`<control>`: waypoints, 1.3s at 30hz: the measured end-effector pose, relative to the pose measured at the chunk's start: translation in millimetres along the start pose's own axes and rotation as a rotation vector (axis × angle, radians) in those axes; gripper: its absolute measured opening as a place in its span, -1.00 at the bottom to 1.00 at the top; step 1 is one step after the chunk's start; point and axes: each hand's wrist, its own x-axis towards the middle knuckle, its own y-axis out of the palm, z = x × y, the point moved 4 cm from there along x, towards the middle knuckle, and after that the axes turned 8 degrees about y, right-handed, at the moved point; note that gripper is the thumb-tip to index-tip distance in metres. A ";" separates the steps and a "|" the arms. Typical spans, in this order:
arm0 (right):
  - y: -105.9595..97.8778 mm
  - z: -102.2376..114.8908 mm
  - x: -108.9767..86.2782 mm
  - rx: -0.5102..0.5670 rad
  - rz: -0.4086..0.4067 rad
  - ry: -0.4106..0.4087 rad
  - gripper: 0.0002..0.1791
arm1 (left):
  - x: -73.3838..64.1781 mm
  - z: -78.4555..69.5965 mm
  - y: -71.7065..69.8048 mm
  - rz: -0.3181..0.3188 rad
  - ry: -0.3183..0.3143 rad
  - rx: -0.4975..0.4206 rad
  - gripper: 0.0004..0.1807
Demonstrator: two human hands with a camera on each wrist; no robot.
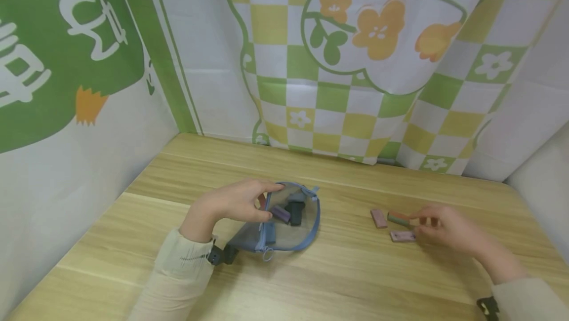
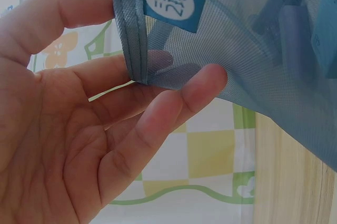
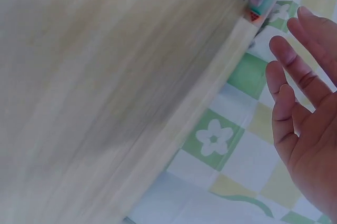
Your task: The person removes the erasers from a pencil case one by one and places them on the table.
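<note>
A mesh zip pouch [image 1: 289, 247] with blue trim lies on the table, its mouth spread wide. Along its rim, my left hand [image 1: 240, 200] grips the blue edge, thumb on one side and fingers on the other; the left wrist view shows a blue label [image 2: 176, 0] there. Inside are a purple block [image 1: 280, 214] and a dark piece [image 1: 295, 212], partly seen through the mesh. At the right, my right hand [image 1: 440, 227] has its fingers loosely bent beside an orange-and-green block [image 1: 398, 219]. Two pinkish blocks, one plain [image 1: 379, 218] and one marked [image 1: 402, 236], lie close by.
The wooden table [image 1: 346, 281] runs back to a checked, flowered curtain [image 1: 329, 103]. A green-and-white cloth [image 1: 106, 128] hangs on the left side. A ring pull [image 1: 267, 255] hangs from the pouch's zip at its front edge.
</note>
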 end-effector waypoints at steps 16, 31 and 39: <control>2.2 26.9 21.2 0.019 0.024 0.054 -0.78 | 0.8 -0.4 -0.6 -0.007 0.001 0.009 -0.23; 10.9 48.4 40.9 0.144 0.035 0.065 -0.64 | 1.2 -0.9 0.6 0.001 0.001 0.015 -0.27; 18.7 63.3 49.7 0.153 0.023 0.025 -0.55 | 1.8 -0.3 0.4 0.004 -0.002 0.000 -0.27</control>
